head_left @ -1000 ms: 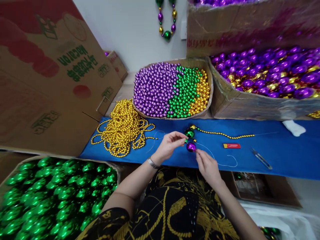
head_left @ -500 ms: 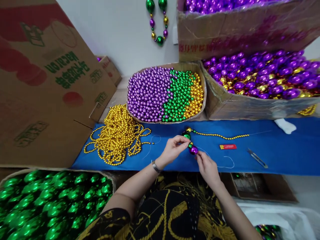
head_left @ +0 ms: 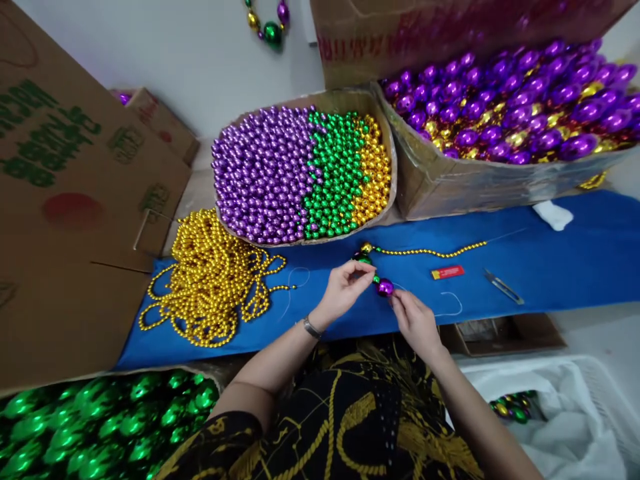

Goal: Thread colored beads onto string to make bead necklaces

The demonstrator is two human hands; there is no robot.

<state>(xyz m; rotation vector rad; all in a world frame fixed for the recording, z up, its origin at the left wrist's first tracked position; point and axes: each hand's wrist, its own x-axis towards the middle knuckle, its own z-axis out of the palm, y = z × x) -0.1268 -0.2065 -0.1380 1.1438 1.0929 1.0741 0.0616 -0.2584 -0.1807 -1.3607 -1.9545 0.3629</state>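
My left hand [head_left: 344,288] pinches a bead strand just left of a large purple bead [head_left: 385,287]. My right hand [head_left: 413,319] holds the thin white thread [head_left: 449,312] right below that bead. The strand runs up through a large green bead [head_left: 361,258] and a gold bead [head_left: 367,247] into a line of small gold beads [head_left: 430,252] lying on the blue cloth [head_left: 560,260].
A tangle of gold bead strings [head_left: 210,280] lies left. A box of purple, green and gold beads [head_left: 300,173] sits behind, a box of big purple beads [head_left: 505,113] at right, green baubles [head_left: 100,427] lower left. A red lighter [head_left: 447,272], snips [head_left: 503,287] and white cloth [head_left: 553,215] rest on the cloth.
The view has swung down and to the right. My hands stay on the strand, with the purple bead now pulled close between the fingertips of both.
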